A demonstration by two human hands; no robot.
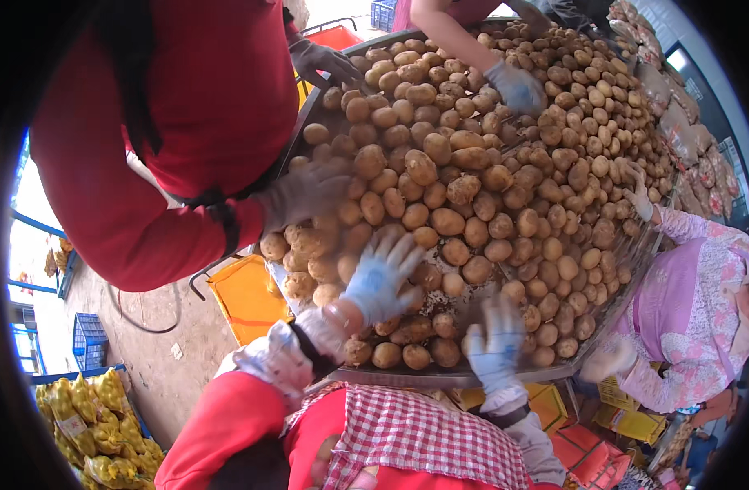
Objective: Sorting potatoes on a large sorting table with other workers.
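Note:
A metal sorting table point(435, 381) with a raised rim stands in front of me, heaped with loose potatoes point(448, 222). My left hand point(380, 278), in a light-blue and white glove, spreads its fingers over potatoes near the table's left corner; its fingertips reach toward the pile. Closer to the near rim, my right hand point(497, 343) wears the same kind of glove and is blurred, fingers apart. No potato shows in either palm. Between the two hands a strip of the tabletop shows, sprinkled with dirt crumbs. A short row of potatoes lies along the near rim.
Gloved hands of co-workers touch the pile at the left point(307, 193), far side point(516, 89) and right point(640, 190). An orange-yellow container point(249, 300) hangs by the left corner. Bagged yellow produce point(92, 422), a blue crate point(89, 340) and stacked sacks point(680, 128) stand around.

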